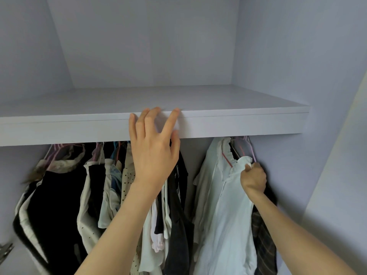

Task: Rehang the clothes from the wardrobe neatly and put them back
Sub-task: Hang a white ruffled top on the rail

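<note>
Head | left hand (153,149) spread against shelf (238,124) | right hand (253,178) grips white blouse (224,205)

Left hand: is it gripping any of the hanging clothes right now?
No, the left hand is raised with spread fingers against the shelf edge, holding nothing.

Left hand (153,153) spread by shelf (238,124), right hand (253,178) gripping white blouse (228,215)

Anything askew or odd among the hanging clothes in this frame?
Yes. The left group of clothes is bunched tightly and hangs unevenly, some garments slumping crooked. A gap separates it from the white blouse, whose collar the right hand grips. The left hand is open by the shelf edge.
</note>
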The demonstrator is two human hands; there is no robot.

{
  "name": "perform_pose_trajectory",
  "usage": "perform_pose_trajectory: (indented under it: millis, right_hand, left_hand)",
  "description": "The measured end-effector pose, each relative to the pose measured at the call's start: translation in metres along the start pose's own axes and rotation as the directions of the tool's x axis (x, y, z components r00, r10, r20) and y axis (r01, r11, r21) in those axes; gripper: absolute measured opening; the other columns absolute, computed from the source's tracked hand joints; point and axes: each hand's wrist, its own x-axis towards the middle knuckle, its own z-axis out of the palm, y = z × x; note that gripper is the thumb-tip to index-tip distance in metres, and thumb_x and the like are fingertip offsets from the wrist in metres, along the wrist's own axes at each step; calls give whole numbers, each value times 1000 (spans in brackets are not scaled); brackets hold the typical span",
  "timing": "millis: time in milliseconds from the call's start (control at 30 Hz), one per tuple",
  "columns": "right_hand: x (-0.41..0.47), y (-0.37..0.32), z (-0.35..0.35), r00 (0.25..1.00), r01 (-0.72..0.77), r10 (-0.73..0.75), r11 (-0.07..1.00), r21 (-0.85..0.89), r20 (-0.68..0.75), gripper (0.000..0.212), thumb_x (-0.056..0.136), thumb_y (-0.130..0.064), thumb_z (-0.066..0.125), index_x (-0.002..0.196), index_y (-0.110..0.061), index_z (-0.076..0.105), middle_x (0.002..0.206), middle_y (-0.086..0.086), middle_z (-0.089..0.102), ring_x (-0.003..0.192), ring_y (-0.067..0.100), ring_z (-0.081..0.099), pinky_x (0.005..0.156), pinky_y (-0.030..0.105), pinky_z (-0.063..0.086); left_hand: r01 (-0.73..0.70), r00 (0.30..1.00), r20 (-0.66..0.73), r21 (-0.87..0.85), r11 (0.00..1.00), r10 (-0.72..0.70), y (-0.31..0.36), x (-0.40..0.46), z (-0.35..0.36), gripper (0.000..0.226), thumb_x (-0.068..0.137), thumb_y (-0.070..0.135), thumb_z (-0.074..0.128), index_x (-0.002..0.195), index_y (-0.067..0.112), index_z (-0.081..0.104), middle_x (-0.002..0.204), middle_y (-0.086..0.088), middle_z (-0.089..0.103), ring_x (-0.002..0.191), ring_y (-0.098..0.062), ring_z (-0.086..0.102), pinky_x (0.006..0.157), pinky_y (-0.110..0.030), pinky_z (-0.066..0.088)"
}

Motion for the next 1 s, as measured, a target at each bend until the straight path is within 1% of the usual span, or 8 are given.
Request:
perform_pose_trajectory:
  millis: [267, 367, 467, 667, 767, 833, 933, 1000]
  right_hand:
    - [5, 1, 1, 996, -86, 87, 995, 54, -4, 27, 97, -17, 45, 108, 7, 51, 114, 27, 55, 105, 43, 53, 79, 43, 42]
    - [0, 5, -3, 1000, -18, 18, 1000, 19, -2, 25, 94, -12, 48, 110, 6, 49, 118, 27, 50, 105, 43, 51, 82, 44, 42]
    - [-12, 13, -6, 981, 191, -190, 967, -166, 22, 38, 91, -10, 51, 124, 7, 45, 123, 29, 46, 112, 43, 45, 89, 46, 39]
    - [-63, 40, 4, 802, 578, -589, 720, -383, 103, 58, 74, -13, 73, 125, 4, 52, 128, 27, 50, 121, 45, 45, 99, 62, 31]
    - [-106, 57, 20, 730, 677, -652, 651, -344, 202, 47, 95, -34, 42, 127, 0, 51, 130, 24, 50, 124, 40, 43, 99, 59, 34]
    - [-141, 69, 31, 698, 713, -618, 646, -274, 362, 65, 99, -44, 11, 127, -2, 52, 130, 22, 51, 122, 38, 48, 96, 56, 39]
    - [-196, 85, 48, 579, 783, -615, 603, -154, 536, 71, 97, -48, 5, 127, -6, 54, 130, 19, 53, 119, 35, 53, 93, 54, 44]
    - [-231, 96, 55, 478, 820, -625, 569, -59, 616, 68, 98, -48, 10, 126, -6, 56, 128, 18, 55, 117, 34, 55, 91, 55, 46]
  left_hand:
    - [-35, 999, 13, -14, 999, 35, -4, -1, -1, 41, 90, 17, 51, 131, 20, 53, 124, -18, 52, 121, -33, 41, 111, -50, 22]
    - [-55, 997, 47, -32, 998, 56, -7, -5, 1, 47, 89, 17, 53, 136, 19, 46, 131, -19, 47, 128, -34, 35, 112, -52, 20]
    - [-59, 991, 117, -40, 997, 63, -10, -16, 1, 55, 88, 18, 51, 141, 16, 37, 146, -16, 32, 138, -33, 21, 112, -55, 12]
    - [21, 937, 350, -117, 993, 22, -15, -100, -7, 54, 89, 21, 48, 142, 19, 36, 152, -14, 22, 142, -33, 9, 115, -52, 8]
    - [92, 857, 513, -83, 992, -37, -24, -163, -17, 52, 91, 25, 39, 143, 21, 33, 151, -15, 24, 142, -32, 8, 115, -49, 9]
    - [152, 795, 598, -31, 988, -104, -29, -202, -37, 53, 90, 25, 44, 142, 21, 33, 149, -14, 29, 141, -33, 11, 114, -51, 13]
    - [214, 700, 686, 65, 975, -200, -35, -254, -77, 62, 82, 20, 62, 139, 21, 38, 145, -14, 35, 138, -38, 23, 109, -55, 22]
    - [283, 639, 704, 160, 946, -310, -36, -288, -109, 63, 84, 20, 62, 140, 22, 34, 146, -15, 35, 137, -39, 25, 108, -55, 25]
